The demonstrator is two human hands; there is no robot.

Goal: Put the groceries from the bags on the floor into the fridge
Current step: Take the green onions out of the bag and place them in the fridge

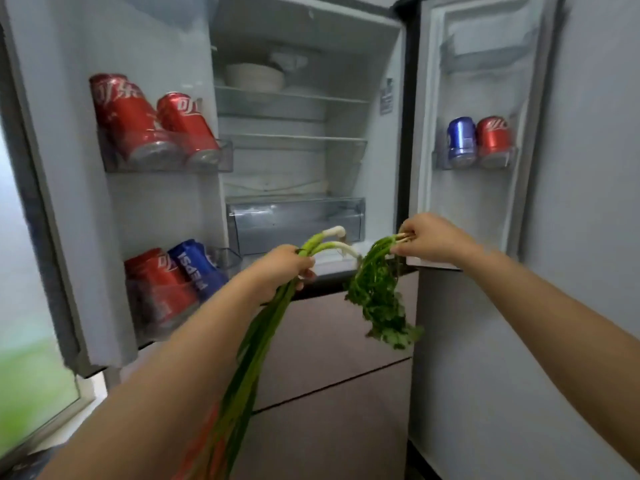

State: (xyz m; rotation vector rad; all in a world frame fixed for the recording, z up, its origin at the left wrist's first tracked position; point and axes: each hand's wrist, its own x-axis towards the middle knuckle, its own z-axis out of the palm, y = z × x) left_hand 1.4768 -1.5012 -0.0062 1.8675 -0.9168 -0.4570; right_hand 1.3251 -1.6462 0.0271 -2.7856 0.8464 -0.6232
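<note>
the fridge (311, 39) stands with both upper doors swung wide, and the person is in front of it with greens in each hand, so the job reads as mid-way at best. the left hand (282, 268) has its grip curled round a bunch of spring onions (273, 327), white bulbs pointing toward the fridge and the long green leaves trailing down along the forearm. the right hand (431, 239) pinches a bunch of coriander (379, 296) by its stem ends, the leafy part hanging loose below. both bunches are in the air just in front of the clear crisper drawer (294, 225) at the bottom of the compartment, touching neither it nor any shelf, so neither has been put away yet. what is inside already: a white bowl (254, 76) on the top shelf, red cola cans (145, 123) in the left door's upper bin, more red and blue cans (176, 282) in the bin below, and a blue and a red can (479, 142) in the right door bin; whether any of these came from the bags cannot be told. the middle shelves look bare. the bags on the floor are not clearly in view, only a blurred orange-red shape by the left forearm, so how much remains cannot be judged. the drawer looks closed, and with both hands full, opening it would probably mean freeing one hand first.
</note>
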